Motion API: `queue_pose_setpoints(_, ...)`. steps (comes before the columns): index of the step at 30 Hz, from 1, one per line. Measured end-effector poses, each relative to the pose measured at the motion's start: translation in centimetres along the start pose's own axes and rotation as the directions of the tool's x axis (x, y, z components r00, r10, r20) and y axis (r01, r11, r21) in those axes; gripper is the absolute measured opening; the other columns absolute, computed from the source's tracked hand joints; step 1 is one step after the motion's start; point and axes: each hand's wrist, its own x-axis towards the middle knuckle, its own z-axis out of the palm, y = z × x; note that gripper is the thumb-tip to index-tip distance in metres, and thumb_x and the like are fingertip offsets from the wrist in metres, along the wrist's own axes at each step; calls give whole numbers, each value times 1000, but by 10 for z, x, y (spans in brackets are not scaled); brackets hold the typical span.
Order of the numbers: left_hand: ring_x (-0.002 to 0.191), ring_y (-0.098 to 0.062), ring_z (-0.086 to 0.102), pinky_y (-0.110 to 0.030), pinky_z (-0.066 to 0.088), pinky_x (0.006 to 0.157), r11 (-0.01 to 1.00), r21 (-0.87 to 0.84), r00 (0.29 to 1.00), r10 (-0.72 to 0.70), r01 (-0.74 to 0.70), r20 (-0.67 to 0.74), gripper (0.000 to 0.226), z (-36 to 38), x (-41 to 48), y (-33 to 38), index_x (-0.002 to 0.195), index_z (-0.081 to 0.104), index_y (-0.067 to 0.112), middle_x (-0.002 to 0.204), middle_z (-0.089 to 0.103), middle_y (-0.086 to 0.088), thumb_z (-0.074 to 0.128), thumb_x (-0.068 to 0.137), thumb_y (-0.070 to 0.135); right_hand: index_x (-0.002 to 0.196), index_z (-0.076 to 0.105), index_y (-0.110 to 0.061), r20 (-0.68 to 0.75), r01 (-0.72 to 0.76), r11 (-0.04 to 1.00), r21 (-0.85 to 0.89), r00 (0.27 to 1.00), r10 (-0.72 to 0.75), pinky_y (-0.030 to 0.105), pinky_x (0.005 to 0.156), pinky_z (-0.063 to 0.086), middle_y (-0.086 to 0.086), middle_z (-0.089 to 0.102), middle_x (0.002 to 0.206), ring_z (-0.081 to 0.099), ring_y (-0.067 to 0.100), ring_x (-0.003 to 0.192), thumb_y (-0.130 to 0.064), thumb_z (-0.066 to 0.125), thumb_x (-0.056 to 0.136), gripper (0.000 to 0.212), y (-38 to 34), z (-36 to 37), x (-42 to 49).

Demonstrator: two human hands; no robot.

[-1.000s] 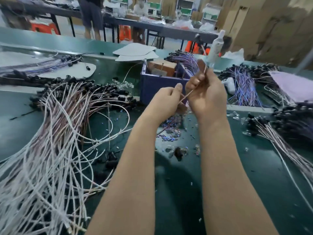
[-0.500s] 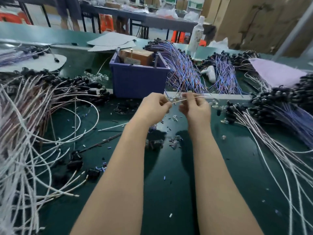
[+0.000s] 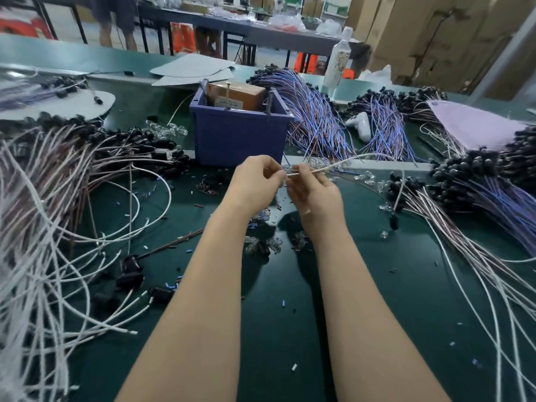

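Hovering over the green worktop (image 3: 281, 329), just before the blue bin (image 3: 237, 134): left hand (image 3: 255, 184) and right hand (image 3: 313, 192), fingers curled, pinching a thin white wire (image 3: 333, 167); lying near level, tip leftward, length trailing right and away.

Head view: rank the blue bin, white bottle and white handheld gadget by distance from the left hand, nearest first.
From the left hand, pinching at the tip of the wire:
1. blue bin: just behind the hand.
2. white handheld gadget: back right, among the blue wire bundles.
3. white bottle: far back right, standing upright.
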Motion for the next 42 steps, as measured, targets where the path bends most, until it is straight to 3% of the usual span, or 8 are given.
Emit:
queue_pose_setpoints(8,77,-15,65,-20,46,59,985,-158,998,-65,64,-4,8,12,0,-3,97,58,18,91,69,-4,60,92,25,86,67,-16,52,-35,986,-163,998,44,20,59,37,2,65,84,56,11,69,-17,56,94,14,-1,0,-5)
queue_pose_setpoints(11,59,-10,58,-16,44,52,986,-163,999,-36,31,-25,10,12,-1,-2,94,64,15,80,70,2,57,94,22,92,67,-21,53,-23,987,-156,998,32,20,56,33,-1,60,81,45,12,66,-15,56,94,12,0,2,-4)
queue_pose_setpoints(21,54,-7,55,-20,45,53,982,-173,997,-71,71,6,10,8,-1,-3,86,62,20,75,69,4,56,94,22,80,63,-8,-122,62,998,8,991,-60,14,46,38,-2,51,57,44,8,50,-14,48,99,25,-2,-3,4)
queue_pose_setpoints(24,53,-8,52,-22,44,53,981,-185,998,-62,63,13,10,9,0,-2,85,59,21,68,66,6,55,94,22,84,64,-11,-46,25,996,85,999,-21,15,47,37,-5,50,55,43,7,50,-17,52,97,18,-3,-4,4)
queue_pose_setpoints(28,48,-5,50,-20,43,52,982,-178,998,-52,57,34,15,10,-4,-1,78,56,21,67,67,5,53,92,20,81,62,-10,10,-3,997,77,1000,2,17,48,33,-4,43,57,40,6,49,-19,57,94,16,-1,-2,1)
queue_pose_setpoints(32,39,-1,51,-12,39,40,959,-258,991,-97,117,90,13,4,-5,0,82,55,16,81,71,-6,49,94,14,82,64,-12,-160,55,988,144,987,-32,14,45,43,-3,50,62,48,5,49,-25,57,94,19,-7,-8,1)
queue_pose_setpoints(37,35,-6,41,-16,32,39,950,-249,973,-144,186,179,13,0,-7,0,81,50,15,67,71,0,44,92,10,83,65,-16,-310,65,968,241,951,13,11,42,45,-1,51,71,51,2,47,-32,54,95,23,-13,-18,5)
queue_pose_setpoints(42,34,0,41,-14,33,39,960,-235,984,-123,151,129,13,-1,-4,-2,81,51,14,67,67,1,45,92,10,82,65,-13,-214,-5,929,371,973,91,13,45,48,1,54,74,53,4,50,-30,59,92,21,-12,-17,5)
